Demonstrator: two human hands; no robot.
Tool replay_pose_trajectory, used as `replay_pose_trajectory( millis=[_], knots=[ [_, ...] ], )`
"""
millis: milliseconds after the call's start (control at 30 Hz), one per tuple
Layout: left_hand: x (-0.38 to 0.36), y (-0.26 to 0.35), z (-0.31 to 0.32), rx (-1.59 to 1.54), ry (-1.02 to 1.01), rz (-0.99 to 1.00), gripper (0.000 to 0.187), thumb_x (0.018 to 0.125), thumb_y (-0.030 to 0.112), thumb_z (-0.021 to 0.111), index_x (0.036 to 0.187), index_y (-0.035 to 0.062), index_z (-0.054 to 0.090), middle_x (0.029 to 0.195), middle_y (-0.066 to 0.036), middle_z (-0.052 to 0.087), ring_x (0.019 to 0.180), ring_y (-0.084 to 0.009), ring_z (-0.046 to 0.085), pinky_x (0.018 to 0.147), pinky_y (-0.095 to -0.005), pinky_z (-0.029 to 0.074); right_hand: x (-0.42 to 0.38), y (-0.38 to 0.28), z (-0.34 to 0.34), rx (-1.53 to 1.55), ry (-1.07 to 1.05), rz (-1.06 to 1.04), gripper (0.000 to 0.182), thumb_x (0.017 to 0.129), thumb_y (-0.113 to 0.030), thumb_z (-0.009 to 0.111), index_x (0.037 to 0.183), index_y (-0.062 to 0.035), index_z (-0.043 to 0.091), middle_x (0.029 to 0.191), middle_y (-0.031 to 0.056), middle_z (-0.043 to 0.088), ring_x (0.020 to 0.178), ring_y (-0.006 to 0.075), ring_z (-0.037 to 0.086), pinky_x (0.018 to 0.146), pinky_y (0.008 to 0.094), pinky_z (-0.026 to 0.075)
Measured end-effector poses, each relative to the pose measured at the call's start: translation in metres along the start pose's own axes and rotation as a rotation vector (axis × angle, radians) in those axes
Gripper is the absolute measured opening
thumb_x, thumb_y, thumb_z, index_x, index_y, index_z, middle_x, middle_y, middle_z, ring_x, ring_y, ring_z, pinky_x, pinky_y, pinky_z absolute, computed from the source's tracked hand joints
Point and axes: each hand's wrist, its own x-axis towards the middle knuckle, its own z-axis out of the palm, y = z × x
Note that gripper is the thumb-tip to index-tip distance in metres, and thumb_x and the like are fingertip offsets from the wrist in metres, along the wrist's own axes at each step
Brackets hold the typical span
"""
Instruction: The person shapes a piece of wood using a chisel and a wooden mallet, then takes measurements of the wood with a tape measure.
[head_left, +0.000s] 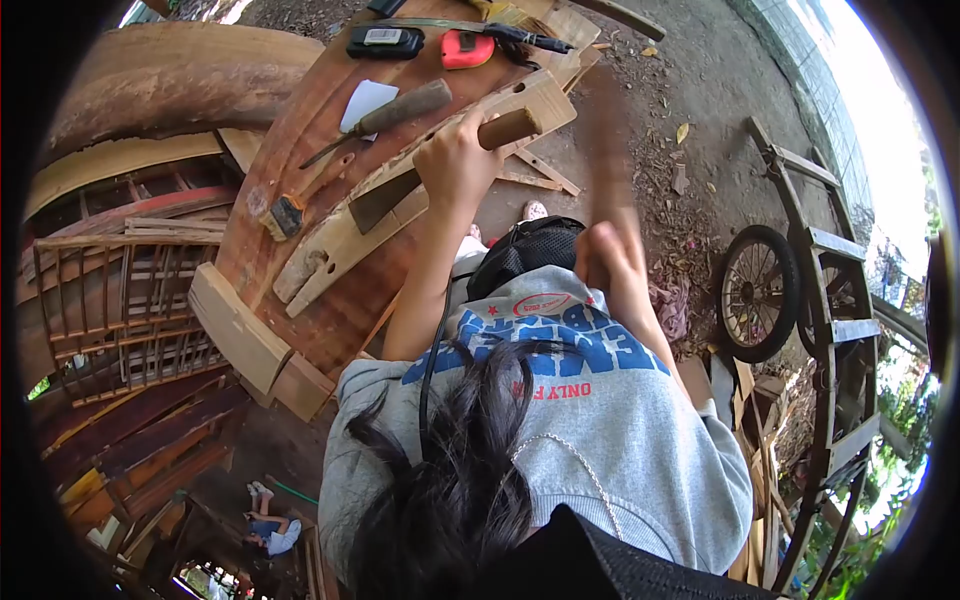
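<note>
My left hand (452,165) is closed round a wide chisel, whose wooden handle (512,127) sticks out above the fist. The chisel's broad metal blade (383,202) slants down to a pale timber piece (345,235) with holes cut in it. My right hand (612,258) grips a long brown club-like piece of wood (606,150), raised to the right of the chisel handle and smeared by motion. A second tool with a thick wooden handle (408,106) and a thin metal shank lies behind the timber, partly over a white paper (368,104).
The wooden workbench (255,190) also bears a red tape measure (467,49), a black case (386,42) and a brush (286,216). A wheeled frame (825,245) stands at right. Slatted woodwork (125,310) is at left; another person (272,532) is at lower left.
</note>
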Motion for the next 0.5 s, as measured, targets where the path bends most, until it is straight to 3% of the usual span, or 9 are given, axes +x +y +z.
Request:
replay_pose_trajectory(
  millis=[33,100,267,300,333,367,400,433,500],
  knots=[
    [-0.004,-0.006,-0.002,0.022,0.025,-0.032,0.015,0.068,0.029,0.068,0.077,0.0167,0.062,0.063,-0.013,0.063,0.064,-0.0348,0.063,0.056,-0.0449,0.048,-0.010,-0.005,0.007,-0.165,-0.152,0.190,0.036,0.089,-0.037,0.054,0.108,-0.0087,0.043,0.077,0.0029,0.052,0.060,0.0108,0.050,0.053,0.0238,0.039],
    [-0.008,-0.036,-0.011,0.087,0.006,-0.026,0.015,0.069,0.027,0.067,0.078,0.0154,0.062,0.063,-0.013,0.063,0.061,-0.0335,0.063,0.053,-0.0447,0.049,-0.004,-0.018,0.007,-0.198,0.007,0.136,0.034,0.089,-0.036,0.054,0.109,-0.0103,0.043,0.075,0.0032,0.051,0.059,0.0097,0.050,0.053,0.0239,0.041],
    [-0.021,-0.077,-0.032,0.172,0.008,-0.070,0.013,0.067,0.026,0.066,0.072,0.0153,0.061,0.062,-0.012,0.062,0.059,-0.0338,0.062,0.052,-0.0447,0.048,0.019,-0.018,0.026,0.300,0.306,-0.319,0.036,0.090,-0.040,0.050,0.104,-0.0099,0.037,0.074,0.0053,0.051,0.057,0.0130,0.051,0.051,0.0266,0.043],
    [-0.023,-0.081,-0.034,0.153,0.042,-0.062,0.012,0.068,0.026,0.066,0.070,0.0151,0.060,0.060,-0.012,0.062,0.058,-0.0340,0.062,0.051,-0.0447,0.047,0.011,0.000,0.044,0.261,0.238,-0.349,0.039,0.090,-0.043,0.050,0.104,-0.0099,0.035,0.074,0.0058,0.051,0.059,0.0138,0.052,0.054,0.0266,0.044],
    [-0.023,-0.085,-0.037,0.134,0.078,-0.054,0.012,0.068,0.026,0.066,0.068,0.0150,0.060,0.059,-0.012,0.061,0.057,-0.0341,0.061,0.050,-0.0447,0.047,0.003,0.039,0.042,0.099,0.117,-0.199,0.043,0.089,-0.044,0.051,0.109,-0.0080,0.037,0.078,0.0067,0.053,0.066,0.0149,0.054,0.062,0.0284,0.045],
    [-0.023,-0.089,-0.040,0.139,0.082,-0.050,0.012,0.068,0.026,0.066,0.068,0.0150,0.060,0.059,-0.012,0.061,0.057,-0.0341,0.061,0.050,-0.0447,0.047,-0.024,0.016,0.057,-0.146,-0.180,0.248,0.056,0.091,-0.046,0.048,0.128,-0.0077,0.031,0.093,0.0109,0.053,0.081,0.0170,0.053,0.078,0.0313,0.042],
    [-0.024,-0.094,-0.042,0.139,0.117,-0.063,0.012,0.068,0.026,0.065,0.067,0.0149,0.060,0.058,-0.012,0.061,0.057,-0.0343,0.061,0.050,-0.0447,0.047,-0.020,0.030,0.061,-0.281,-0.410,0.152,0.056,0.090,-0.046,0.049,0.128,-0.0064,0.034,0.097,0.0113,0.054,0.086,0.0168,0.053,0.077,0.0294,0.041],
    [-0.025,-0.099,-0.044,0.138,0.148,-0.073,0.012,0.068,0.025,0.065,0.066,0.0148,0.060,0.058,-0.012,0.060,0.056,-0.0344,0.061,0.050,-0.0446,0.046,-0.022,0.038,0.063,-0.327,-0.346,0.020,0.053,0.091,-0.044,0.047,0.126,-0.0059,0.037,0.096,0.0117,0.055,0.081,0.0158,0.053,0.067,0.0274,0.043],
    [-0.025,-0.113,-0.049,0.116,0.178,-0.040,0.011,0.068,0.024,0.065,0.066,0.0149,0.060,0.058,-0.012,0.061,0.057,-0.0338,0.061,0.049,-0.0440,0.047,-0.019,0.015,0.056,-0.142,-0.149,0.101,0.037,0.094,-0.036,0.046,0.119,-0.0089,0.041,0.085,0.0053,0.053,0.069,0.0102,0.051,0.057,0.0238,0.041]
  ],
)
